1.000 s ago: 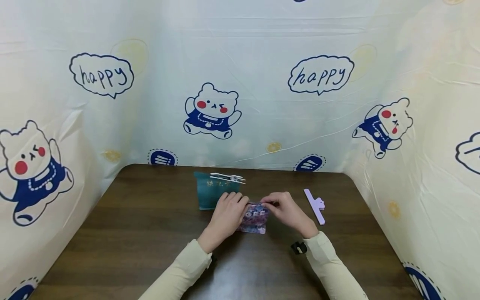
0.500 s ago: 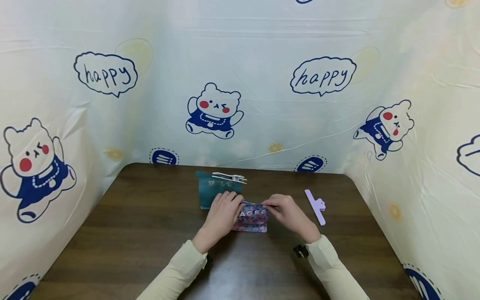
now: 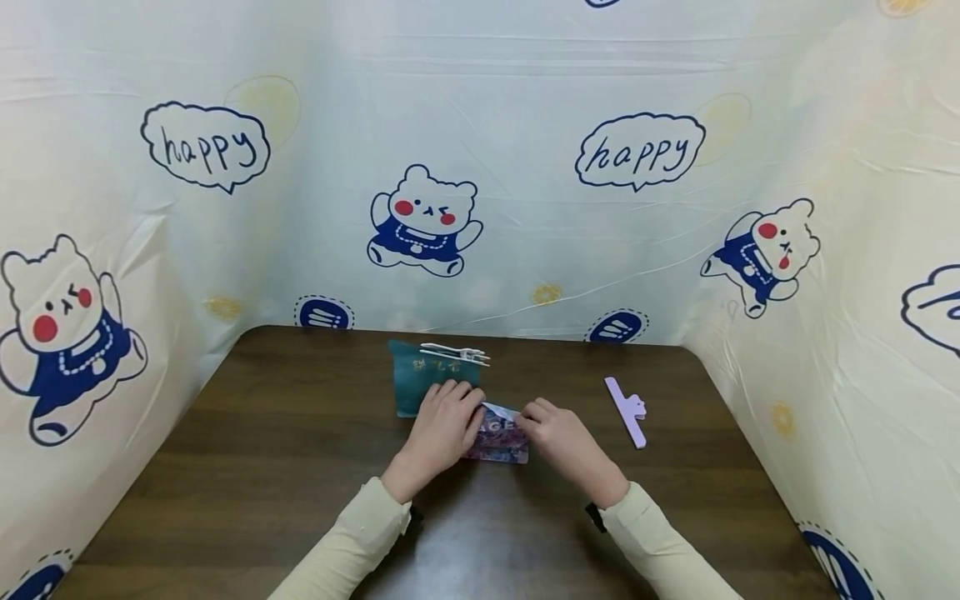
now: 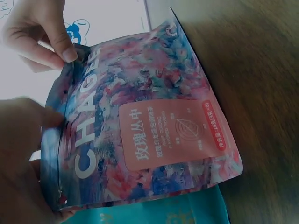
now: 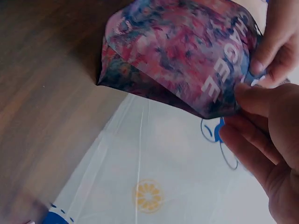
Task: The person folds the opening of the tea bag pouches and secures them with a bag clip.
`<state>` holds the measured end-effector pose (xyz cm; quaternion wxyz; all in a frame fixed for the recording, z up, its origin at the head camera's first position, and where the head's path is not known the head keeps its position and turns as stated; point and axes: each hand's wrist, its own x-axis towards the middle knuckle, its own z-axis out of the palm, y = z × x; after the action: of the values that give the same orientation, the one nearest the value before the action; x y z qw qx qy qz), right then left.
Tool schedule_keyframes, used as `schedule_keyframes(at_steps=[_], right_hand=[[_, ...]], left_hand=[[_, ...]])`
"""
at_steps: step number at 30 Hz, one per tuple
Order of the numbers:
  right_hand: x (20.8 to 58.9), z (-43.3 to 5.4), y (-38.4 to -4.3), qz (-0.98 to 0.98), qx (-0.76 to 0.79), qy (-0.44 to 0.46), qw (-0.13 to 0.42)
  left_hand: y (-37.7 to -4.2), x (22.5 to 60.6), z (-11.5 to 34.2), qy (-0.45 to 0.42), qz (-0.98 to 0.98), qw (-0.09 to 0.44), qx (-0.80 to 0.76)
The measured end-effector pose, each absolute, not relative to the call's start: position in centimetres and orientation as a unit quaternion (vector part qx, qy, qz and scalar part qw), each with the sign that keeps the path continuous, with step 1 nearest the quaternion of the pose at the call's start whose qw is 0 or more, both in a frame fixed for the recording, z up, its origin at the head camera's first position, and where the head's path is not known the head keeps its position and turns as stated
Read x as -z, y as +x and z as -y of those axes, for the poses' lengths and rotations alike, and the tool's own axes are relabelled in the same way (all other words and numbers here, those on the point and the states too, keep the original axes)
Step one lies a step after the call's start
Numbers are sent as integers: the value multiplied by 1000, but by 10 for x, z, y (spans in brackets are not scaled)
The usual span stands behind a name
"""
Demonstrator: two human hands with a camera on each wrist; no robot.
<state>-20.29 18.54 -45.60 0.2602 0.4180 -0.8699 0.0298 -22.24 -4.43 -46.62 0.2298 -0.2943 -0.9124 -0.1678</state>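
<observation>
The CHAGEE tea pouch (image 4: 140, 112), its pale top newly exposed, seemingly parted, is pinched by left hand (image 3: 444, 425) and right hand (image 3: 566, 442) fingers.

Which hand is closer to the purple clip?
Right. The right hand is left of the purple clip; the left hand is farther left, in front of the teal bag. Both hold the patterned pouch.

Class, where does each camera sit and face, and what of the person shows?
Head: on the head, facing forward and down at the table; left hand, right hand and sleeves show.
Left wrist: on the left wrist, facing the pouch; both hands show.
Right wrist: on the right wrist, facing the pouch; both hands show.
Shared: both wrist views show pouch and table.
</observation>
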Motion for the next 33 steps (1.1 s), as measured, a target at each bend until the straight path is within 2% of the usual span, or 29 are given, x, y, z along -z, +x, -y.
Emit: schedule_keyframes(at_steps=[8,17,23,28,33], right_hand=[[464,-177,-201,857,34,414,305],[466,-179,-199,868,-10,404,289],[461,-180,-206,890,-147,365,231],[453,-176,-215,909,-244,304,149],[446,-172,-226,912,-280,291,76]], left_hand=[[-219,465,42,-277,922,217,161],[-220,463,41,-274,921,217,171],[-221,467,41,-282,913,234,180],[-221,469,40,-289,908,238,187],[-219,469,38,-296,904,245,185]])
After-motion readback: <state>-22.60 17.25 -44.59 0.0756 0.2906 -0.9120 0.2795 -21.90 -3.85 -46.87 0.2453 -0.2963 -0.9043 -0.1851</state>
